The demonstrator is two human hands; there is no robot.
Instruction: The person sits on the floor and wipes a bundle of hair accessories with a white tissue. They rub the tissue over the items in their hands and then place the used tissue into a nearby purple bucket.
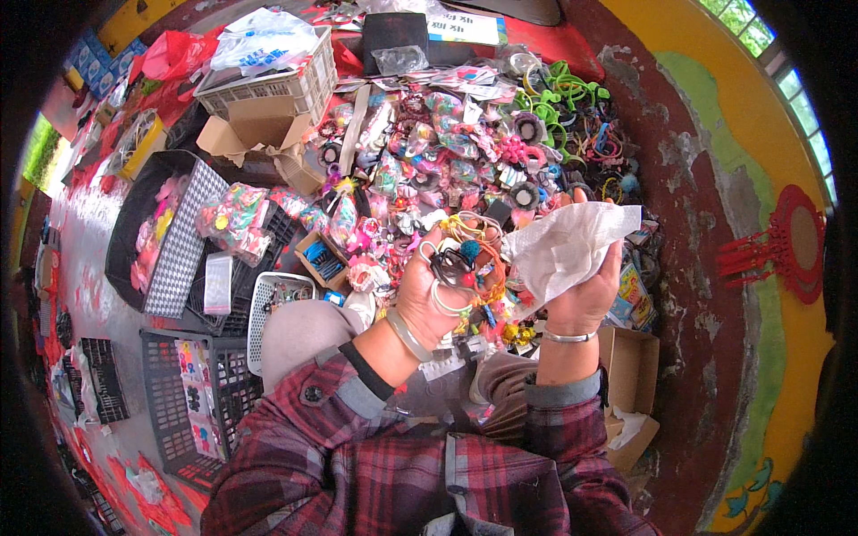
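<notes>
While the left hand (422, 297) curls its fingers around a loose bunch of hair ties (491, 284), the right hand (585, 302) backs a white wrapper (572, 246), thin and crumpled. Ties: slim loops in orange, yellow, black, pale green; a fuzzy teal pompom (469, 250) and red bead (468, 280) among them. Right fingers mostly hidden behind the wrapper; cannot tell whether they pinch it. Both hands above a colourful heap of hair accessories (420, 168). Cardboard box (635, 362) beside right forearm.

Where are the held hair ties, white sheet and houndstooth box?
Held hair ties (469, 251): head view, on a teal ball.
White sheet (567, 248): head view, its middle.
Houndstooth box (188, 241): head view, patterned side.
</notes>
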